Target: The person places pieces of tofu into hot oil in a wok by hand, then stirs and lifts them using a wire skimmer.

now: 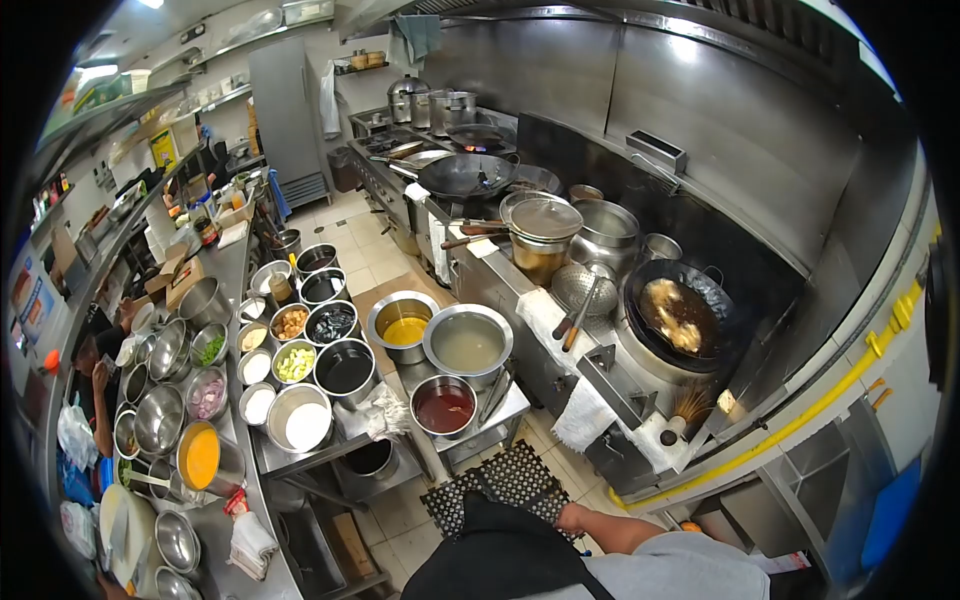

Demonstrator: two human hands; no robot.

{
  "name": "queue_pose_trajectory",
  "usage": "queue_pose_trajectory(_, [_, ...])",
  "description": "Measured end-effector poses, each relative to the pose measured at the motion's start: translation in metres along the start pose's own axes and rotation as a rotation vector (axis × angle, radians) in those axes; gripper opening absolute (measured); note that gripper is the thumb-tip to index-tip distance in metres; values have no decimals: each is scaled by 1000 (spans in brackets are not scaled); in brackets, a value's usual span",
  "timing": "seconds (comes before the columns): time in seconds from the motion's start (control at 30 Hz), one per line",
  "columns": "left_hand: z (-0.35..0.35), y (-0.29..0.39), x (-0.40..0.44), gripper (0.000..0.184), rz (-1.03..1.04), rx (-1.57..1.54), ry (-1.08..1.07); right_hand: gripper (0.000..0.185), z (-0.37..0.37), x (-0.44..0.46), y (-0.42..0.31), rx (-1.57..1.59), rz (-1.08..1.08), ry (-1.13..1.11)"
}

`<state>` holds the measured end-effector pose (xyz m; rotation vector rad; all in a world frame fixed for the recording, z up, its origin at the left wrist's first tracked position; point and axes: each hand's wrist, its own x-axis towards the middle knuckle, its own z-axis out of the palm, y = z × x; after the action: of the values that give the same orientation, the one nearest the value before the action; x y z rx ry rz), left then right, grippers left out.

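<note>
Right hand [572, 518] first: it's low by my apron, half hidden behind the black cloth [490, 560], and I cannot tell whether it's open or closed, or whether it grips anything. Left hand's out of view. Just past the right one lies a black perforated rubber mat [495, 485]. Beyond it, a round steel pot of dark red sauce [443, 405] sits near the steel bench's edge; I'd say a swing of the hip could knock it and slop the sauce.

Over on the stove side, a white towel [583, 415] hangs down the front; a passing sleeve could drag it. Above that, wooden-handled tools [577, 325] jut towards me, easy to clip and spin. And there's the round black wok [680, 315], at the far right of the range, dark oil inside, pale golden food [672, 313] in it. Wet drips or a jolt could make that oil spit, I reckon. The wok's loop handle points away to the back wall; the food's long axis runs from far left to near right, with no clear front end.
</note>
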<state>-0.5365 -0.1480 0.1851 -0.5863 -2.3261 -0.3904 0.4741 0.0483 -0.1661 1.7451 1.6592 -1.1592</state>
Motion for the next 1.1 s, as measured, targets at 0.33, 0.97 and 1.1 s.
queue_pose_trajectory(0.33, [7,-13,-4,50,70,-29,128,41,-10,-10,-9,91,56,-56])
queue_pose_trajectory(0.97, [4,-9,-12,47,223,-96,297,41,-21,-12,-14,-136,-89,-7])
queue_pose_trajectory(1.1, [-6,-3,-11,47,-47,2,-62,40,-30,-27,-21,-100,-74,-10])
